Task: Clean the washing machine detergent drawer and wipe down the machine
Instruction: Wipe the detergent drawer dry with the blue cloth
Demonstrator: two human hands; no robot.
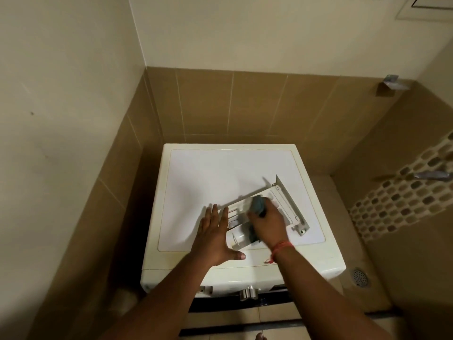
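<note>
The white detergent drawer (pixel 286 204) lies at an angle on the flat white top of the washing machine (pixel 208 173), near its front right. My left hand (pixel 215 234) lies flat with straight fingers against the drawer's left end. My right hand (pixel 268 224) grips a blue-green cloth (pixel 257 204) and presses it into the drawer's compartments; the cloth is blurred. Part of the drawer is hidden under my hands.
Brown tiled walls close in behind and on both sides of the machine. A control knob (pixel 248 293) sits on the front panel below. A floor drain (pixel 359 276) lies to the right. A metal tap (pixel 434 175) sticks out of the right wall.
</note>
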